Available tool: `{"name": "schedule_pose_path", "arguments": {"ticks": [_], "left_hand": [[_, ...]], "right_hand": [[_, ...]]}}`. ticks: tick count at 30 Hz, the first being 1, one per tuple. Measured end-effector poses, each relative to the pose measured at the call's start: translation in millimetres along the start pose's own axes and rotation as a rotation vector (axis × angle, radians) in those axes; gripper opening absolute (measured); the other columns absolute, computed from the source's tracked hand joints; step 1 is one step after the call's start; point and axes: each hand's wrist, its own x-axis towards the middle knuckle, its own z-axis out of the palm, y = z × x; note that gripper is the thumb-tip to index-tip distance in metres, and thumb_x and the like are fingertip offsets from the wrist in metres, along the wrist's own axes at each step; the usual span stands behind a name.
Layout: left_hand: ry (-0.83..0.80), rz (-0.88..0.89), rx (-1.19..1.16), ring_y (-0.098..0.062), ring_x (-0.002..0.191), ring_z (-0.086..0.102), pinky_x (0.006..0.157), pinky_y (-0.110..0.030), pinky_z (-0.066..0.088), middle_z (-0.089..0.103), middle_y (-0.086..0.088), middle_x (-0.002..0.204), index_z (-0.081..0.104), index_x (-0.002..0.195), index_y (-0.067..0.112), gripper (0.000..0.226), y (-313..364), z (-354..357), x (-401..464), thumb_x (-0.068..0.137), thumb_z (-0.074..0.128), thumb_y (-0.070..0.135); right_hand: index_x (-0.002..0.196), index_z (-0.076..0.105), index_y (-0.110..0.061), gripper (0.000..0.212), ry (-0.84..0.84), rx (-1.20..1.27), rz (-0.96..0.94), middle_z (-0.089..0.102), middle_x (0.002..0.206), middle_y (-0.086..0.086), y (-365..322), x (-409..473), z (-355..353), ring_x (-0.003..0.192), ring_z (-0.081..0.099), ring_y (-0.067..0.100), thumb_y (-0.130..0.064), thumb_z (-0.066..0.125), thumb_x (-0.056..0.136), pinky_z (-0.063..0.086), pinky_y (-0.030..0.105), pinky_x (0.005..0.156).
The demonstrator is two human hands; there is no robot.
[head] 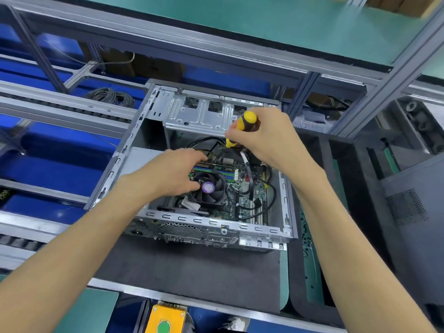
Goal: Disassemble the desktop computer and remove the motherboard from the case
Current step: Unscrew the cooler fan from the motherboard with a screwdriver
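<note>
Motherboard [249,200] is still seated in the open case [216,227], which lies on its side on the dark mat [192,272] on the bench. Going left to right: left hand [168,174] reaches in over the CPU fan [209,188], fingers curled down by the RAM sticks [216,168], can't tell if they're pinching anything tbh. Black cables [259,207] still loop across the board. Right hand [264,138] grips a yellow/black screwdriver [247,121], tip down near the board's far edge, under the drive cage [199,114]. Looks like the screw removal step imo. Next probably needs the cables unplugged + remaining screws out before the mobo can lift.
</note>
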Motion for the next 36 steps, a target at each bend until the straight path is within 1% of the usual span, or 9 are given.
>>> {"name": "schedule_pose_path", "arguments": {"ticks": [3,5,7,9,13,16,29,33,36], "left_hand": [[0.031,-0.009,0.235,-0.018,0.129,0.049,0.114,-0.039,0.03,0.054,0.004,0.14,0.039,0.148,0.027,0.073,-8.9,-7.9,-4.5,0.084,0.069,0.045],[0.043,-0.046,0.273,-0.015,0.131,0.046,0.119,-0.041,0.02,0.056,0.007,0.138,0.042,0.146,0.028,0.072,-18.7,-11.3,-9.1,0.083,0.068,0.05],[0.012,-0.066,0.267,-0.015,0.132,0.045,0.119,-0.041,0.02,0.055,0.008,0.138,0.043,0.145,0.028,0.076,-24.3,-10.1,-14.1,0.08,0.069,0.058],[0.0,-0.053,0.272,-0.015,0.133,0.041,0.118,-0.041,0.021,0.054,0.008,0.139,0.043,0.145,0.029,0.084,-26.0,-3.7,-17.8,0.075,0.067,0.068],[0.023,-0.023,0.347,-0.02,0.132,0.036,0.117,-0.049,0.016,0.055,0.009,0.135,0.045,0.144,0.03,0.092,-24.3,12.8,-20.6,0.068,0.058,0.082],[0.011,-0.019,0.409,-0.024,0.132,0.034,0.117,-0.054,0.014,0.055,0.008,0.132,0.047,0.143,0.028,0.096,-24.0,19.1,-20.6,0.067,0.052,0.087],[0.019,-0.031,0.403,-0.02,0.132,0.033,0.116,-0.05,0.016,0.057,0.012,0.13,0.056,0.136,0.028,0.095,-21.9,18.3,-21.3,0.065,0.047,0.09],[0.024,-0.017,0.366,-0.018,0.132,0.034,0.119,-0.048,0.012,0.06,0.012,0.124,0.062,0.126,0.03,0.081,-20.3,14.9,-23.3,0.068,0.052,0.085],[0.086,0.045,0.245,-0.012,0.126,0.044,0.123,-0.04,0.006,0.066,0.012,0.11,0.071,0.108,0.031,0.043,-18.7,15.1,-24.2,0.08,0.063,0.062]], "right_hand": [[0.079,0.07,-0.007,0.022,0.053,0.089,-0.044,0.068,0.063,-0.007,-4.4,4.2,21.3,0.058,0.058,-0.003,-0.026,0.069,0.09,0.042,0.012,0.058],[0.078,0.066,-0.007,0.028,0.067,0.135,-0.072,0.071,0.064,-0.004,-3.5,5.6,36.6,0.063,0.065,0.002,-0.03,0.065,0.093,0.05,0.021,0.067],[0.078,0.062,-0.007,0.031,0.069,0.162,-0.094,0.072,0.067,0.0,-0.6,7.7,50.6,0.068,0.069,0.015,-0.033,0.063,0.095,0.054,0.036,0.073],[0.076,0.059,-0.007,0.032,0.068,0.177,-0.11,0.071,0.067,0.004,1.6,10.4,62.9,0.069,0.067,0.023,-0.033,0.062,0.095,0.053,0.044,0.072],[0.072,0.059,-0.012,0.032,0.056,0.157,-0.137,0.065,0.06,0.001,4.3,14.4,83.9,0.062,0.059,0.019,-0.034,0.064,0.094,0.05,0.043,0.067],[0.076,0.062,-0.01,0.032,0.01,0.121,-0.137,0.064,0.062,0.003,8.8,17.8,93.5,0.063,0.059,0.021,-0.036,0.063,0.095,0.05,0.046,0.067],[0.078,0.063,-0.01,0.031,-0.018,0.107,-0.141,0.066,0.065,0.004,11.4,19.4,98.9,0.064,0.059,0.021,-0.036,0.062,0.095,0.051,0.044,0.066],[0.079,0.063,-0.01,0.031,-0.018,0.097,-0.13,0.065,0.064,0.004,13.0,19.0,99.9,0.064,0.058,0.021,-0.037,0.062,0.095,0.051,0.044,0.065],[0.08,0.062,-0.01,0.032,-0.013,0.086,-0.133,0.065,0.064,0.003,11.0,19.8,101.9,0.064,0.06,0.021,-0.038,0.063,0.095,0.051,0.044,0.066]]}}
